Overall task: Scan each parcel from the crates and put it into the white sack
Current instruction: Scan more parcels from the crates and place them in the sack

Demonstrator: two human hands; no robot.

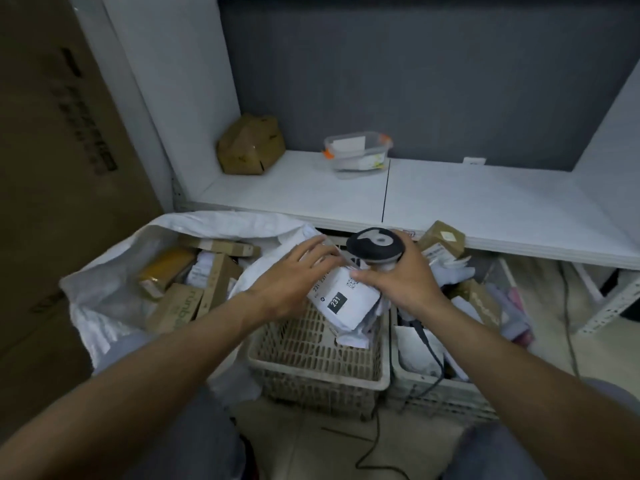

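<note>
My left hand [294, 271] grips the top edge of a white soft parcel [341, 299] with a black "231" label, held above the beige plastic crate [311, 362]. My right hand [405, 275] holds a handheld scanner [375, 245] with a black round head, its window right above the parcel's label. The scanner's dark cable [429, 344] runs down over the second crate [433, 382] at right, which holds white parcels. The open white sack [114, 268] lies at left with several brown cardboard boxes inside.
A low white shelf [450, 199] runs behind the crates, carrying a crumpled brown box [249, 145] and a clear plastic container [358, 150]. A tall cardboard carton [52, 168] stands at far left. More parcels [474, 292] pile behind the right crate. My knees frame the floor below.
</note>
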